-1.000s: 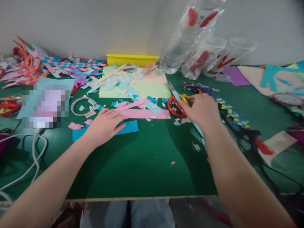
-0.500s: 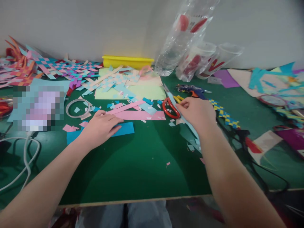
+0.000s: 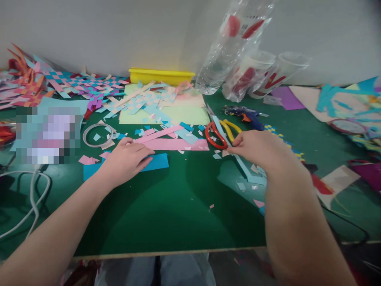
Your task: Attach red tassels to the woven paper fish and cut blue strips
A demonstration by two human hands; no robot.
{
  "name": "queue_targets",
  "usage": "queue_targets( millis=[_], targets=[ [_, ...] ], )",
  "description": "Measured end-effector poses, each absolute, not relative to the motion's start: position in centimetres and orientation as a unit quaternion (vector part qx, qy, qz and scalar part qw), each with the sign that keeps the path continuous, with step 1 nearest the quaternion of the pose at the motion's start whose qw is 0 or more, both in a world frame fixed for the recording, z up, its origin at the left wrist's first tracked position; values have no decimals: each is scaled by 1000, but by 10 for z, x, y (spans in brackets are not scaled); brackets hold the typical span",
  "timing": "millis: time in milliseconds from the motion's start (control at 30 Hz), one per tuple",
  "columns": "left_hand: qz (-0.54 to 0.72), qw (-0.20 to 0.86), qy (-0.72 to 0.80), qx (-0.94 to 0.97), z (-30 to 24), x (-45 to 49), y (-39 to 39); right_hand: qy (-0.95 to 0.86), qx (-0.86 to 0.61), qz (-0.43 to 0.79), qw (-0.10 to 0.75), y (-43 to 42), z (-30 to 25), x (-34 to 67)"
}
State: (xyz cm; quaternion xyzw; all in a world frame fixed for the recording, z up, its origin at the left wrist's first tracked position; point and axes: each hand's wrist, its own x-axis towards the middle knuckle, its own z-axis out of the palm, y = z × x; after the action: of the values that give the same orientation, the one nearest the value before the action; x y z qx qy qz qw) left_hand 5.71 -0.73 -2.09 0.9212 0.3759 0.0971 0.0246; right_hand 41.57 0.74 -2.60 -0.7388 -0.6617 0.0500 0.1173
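Note:
My left hand [image 3: 126, 159] lies flat, fingers stretched out, on a blue paper strip [image 3: 157, 162] on the green table [image 3: 178, 206]. My right hand [image 3: 258, 149] is pinched closed on a long light blue paper strip [image 3: 220, 133]. That strip runs diagonally across the scissors and under my hand. The scissors [image 3: 214, 136], with one red and one yellow handle, lie just left of my right fingertips. A wide pink strip [image 3: 175, 143] lies beyond the blue one.
Paper scraps litter the middle of the table. Woven paper mats [image 3: 89, 85] fill the back left, and a yellow tray [image 3: 162, 75] stands at the wall. Also there: bagged plastic cups [image 3: 238, 59], a tape ring [image 3: 97, 135], a glue gun [image 3: 250, 115], a white cable [image 3: 29, 198].
My right hand has drawn back from the scissor handles towards me and a little right, with the light blue strip pinched in it. My left hand has stayed on the blue strip.

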Motion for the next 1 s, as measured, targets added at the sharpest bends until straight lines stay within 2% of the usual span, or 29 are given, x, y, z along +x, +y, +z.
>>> queue_targets(
  millis=[100,200,300,400,500,567,600,667,767,800,900,1000],
  targets=[
    [94,22,374,922,-18,59,-8,-636,-771,40,11,7,-21,406],
    [94,28,371,924,-17,60,-9,-621,-784,12,1,6,-10,399],
    [96,32,370,923,-18,59,-9,-594,-800,-38,69,4,-1,391],
    [97,29,369,924,-20,58,-9,-602,-773,-37,199,5,-5,371],
    [102,23,363,926,-21,58,-9,-640,-685,108,332,6,-20,339],
    [108,17,360,927,-22,57,-9,-678,-571,285,366,5,-30,319],
    [110,15,359,927,-23,57,-9,-695,-513,335,376,5,-34,312],
    [113,10,359,926,-24,57,-9,-716,-442,354,408,3,-36,307],
    [109,10,365,924,-24,56,-9,-747,-451,227,432,5,-30,321],
    [108,11,366,924,-24,56,-9,-757,-481,165,412,6,-27,330],
    [114,2,366,924,-24,58,-10,-735,-603,-18,310,14,-22,359],
    [123,-37,363,923,-24,64,-13,-663,-718,-98,187,21,-24,382]
  ],
)
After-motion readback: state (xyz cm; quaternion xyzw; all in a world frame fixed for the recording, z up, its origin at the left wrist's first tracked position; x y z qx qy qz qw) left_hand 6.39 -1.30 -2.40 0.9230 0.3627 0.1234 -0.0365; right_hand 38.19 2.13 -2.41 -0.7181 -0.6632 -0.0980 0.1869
